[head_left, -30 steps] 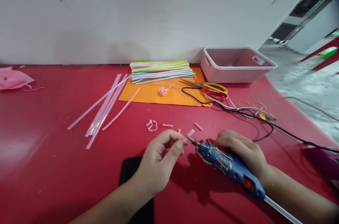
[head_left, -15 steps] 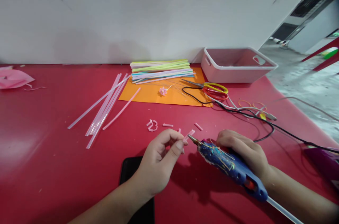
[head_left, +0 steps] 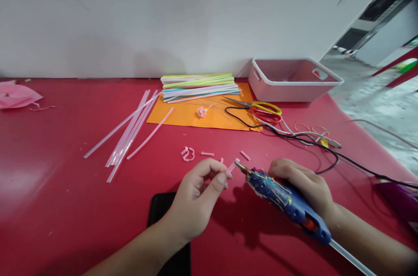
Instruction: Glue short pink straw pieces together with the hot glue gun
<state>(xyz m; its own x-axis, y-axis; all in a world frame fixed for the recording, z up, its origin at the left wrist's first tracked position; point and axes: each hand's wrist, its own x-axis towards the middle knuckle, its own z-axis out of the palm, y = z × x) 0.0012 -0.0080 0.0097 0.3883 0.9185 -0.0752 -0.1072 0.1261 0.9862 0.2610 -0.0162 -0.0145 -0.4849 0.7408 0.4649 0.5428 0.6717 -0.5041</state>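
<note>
Glue gun (head_left: 277,194), clasped by right grip (head_left: 303,183), moved along strip (head_left: 233,166) pinched by left grip (head_left: 201,200).

Your glue gun (head_left: 289,201) has a blue body, speckled teal and streaked with yellow, and a dull metallic nozzle (head_left: 243,169); its glue stick (head_left: 352,258) is translucent white. Your short strip (head_left: 232,166) is pale pink. Note that your loose straws (head_left: 130,130) are pink with glossy white highlights. The straw bundle (head_left: 200,88) shows bands of yellow-green, white and blue; the sheet (head_left: 183,118) is orange. Your scissors (head_left: 251,105) have one yellow and one red handle loop. The basket (head_left: 289,92) is pink, the table top (head_left: 91,219) red.
</note>
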